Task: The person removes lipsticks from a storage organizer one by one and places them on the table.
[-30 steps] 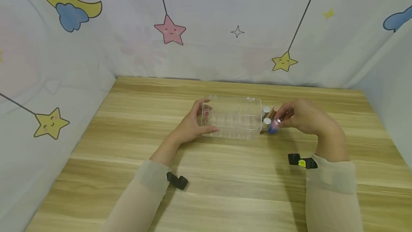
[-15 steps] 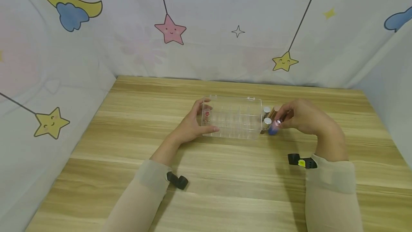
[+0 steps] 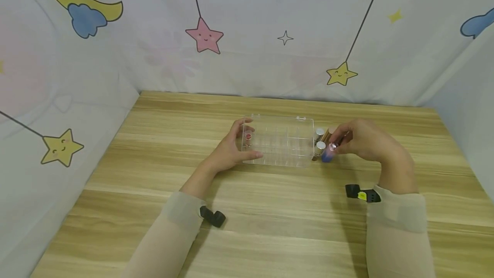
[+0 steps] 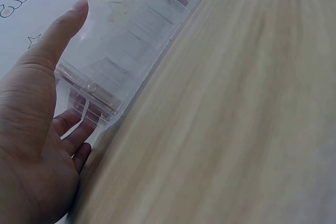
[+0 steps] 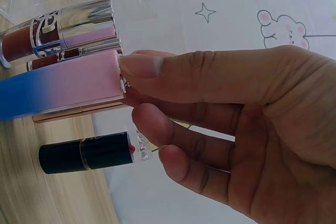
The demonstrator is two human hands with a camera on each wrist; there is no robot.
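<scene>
My left hand grips the left end of a clear plastic compartment box, thumb at the front and fingers behind, as the left wrist view also shows. Inside that end stands a small tube with a red top. To the right of the box, my right hand pinches the upper end of a pink-to-blue lipstick tube between thumb and fingers. The other fingers of this hand are bent and hold nothing.
Beside the box stand lip gloss tubes with silver caps. Close by are a rose-gold tube and a black lipstick with a clear top. A printed white cloth borders the wooden table at the back and sides.
</scene>
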